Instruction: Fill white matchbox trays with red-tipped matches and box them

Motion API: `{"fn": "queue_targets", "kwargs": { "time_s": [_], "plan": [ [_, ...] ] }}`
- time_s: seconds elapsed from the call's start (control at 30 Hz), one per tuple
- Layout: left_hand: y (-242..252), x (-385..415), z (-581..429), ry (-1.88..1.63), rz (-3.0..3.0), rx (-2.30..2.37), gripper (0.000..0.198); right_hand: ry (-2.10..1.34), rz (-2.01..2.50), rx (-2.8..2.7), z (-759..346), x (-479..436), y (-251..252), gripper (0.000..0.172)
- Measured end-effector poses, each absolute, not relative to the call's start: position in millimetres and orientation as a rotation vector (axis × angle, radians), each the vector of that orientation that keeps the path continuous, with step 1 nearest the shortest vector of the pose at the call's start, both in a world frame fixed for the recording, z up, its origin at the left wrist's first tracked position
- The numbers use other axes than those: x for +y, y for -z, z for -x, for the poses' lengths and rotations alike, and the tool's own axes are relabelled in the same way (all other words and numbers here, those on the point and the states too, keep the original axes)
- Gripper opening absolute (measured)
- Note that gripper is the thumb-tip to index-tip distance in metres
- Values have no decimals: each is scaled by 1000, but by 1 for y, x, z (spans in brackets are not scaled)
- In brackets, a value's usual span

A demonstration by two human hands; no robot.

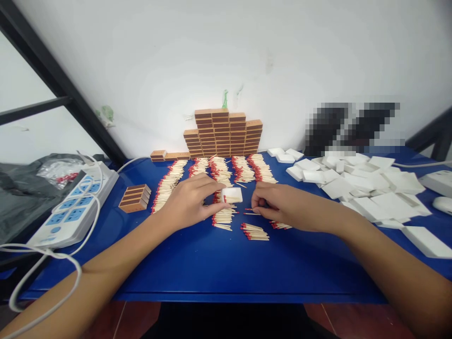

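Observation:
My left hand (192, 200) grips a small white matchbox tray (233, 191) between thumb and fingers; a few matches lie inside it. Just right of the tray, my right hand (270, 202) is closed in a pinch on red-tipped matches (249, 210) at table level. Under and in front of the tray runs a row of loose matches (223, 217). A smaller bunch of matches (254, 232) lies nearer the front, and another bunch (281, 225) is partly covered by my right hand. Further rows of matches (263, 168) stretch toward the wall.
Brown matchboxes (222, 134) are stacked against the wall, with several more matchboxes (135, 197) at the left. White empty trays (374, 181) are heaped on the right of the blue table (229, 273). A power strip (76, 202) and white cable (78, 278) lie at the left.

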State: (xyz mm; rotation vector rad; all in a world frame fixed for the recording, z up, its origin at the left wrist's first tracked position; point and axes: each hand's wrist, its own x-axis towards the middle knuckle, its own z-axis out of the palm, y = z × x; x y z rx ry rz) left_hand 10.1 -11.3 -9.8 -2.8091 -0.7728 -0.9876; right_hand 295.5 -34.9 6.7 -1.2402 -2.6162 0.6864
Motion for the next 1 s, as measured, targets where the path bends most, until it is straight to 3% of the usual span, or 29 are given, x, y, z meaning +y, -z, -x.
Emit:
{"fn": "queue_targets", "kwargs": {
  "time_s": [0.77, 1.0],
  "plan": [
    [12, -18, -18, 1028, 2794, -756, 33, -245, 1083, -2420, -284, -38, -8, 14],
    [10, -11, -11, 1017, 2752, -779, 34, -589, 1276, -2618, -292, -34, -6, 14]
  ]
}}
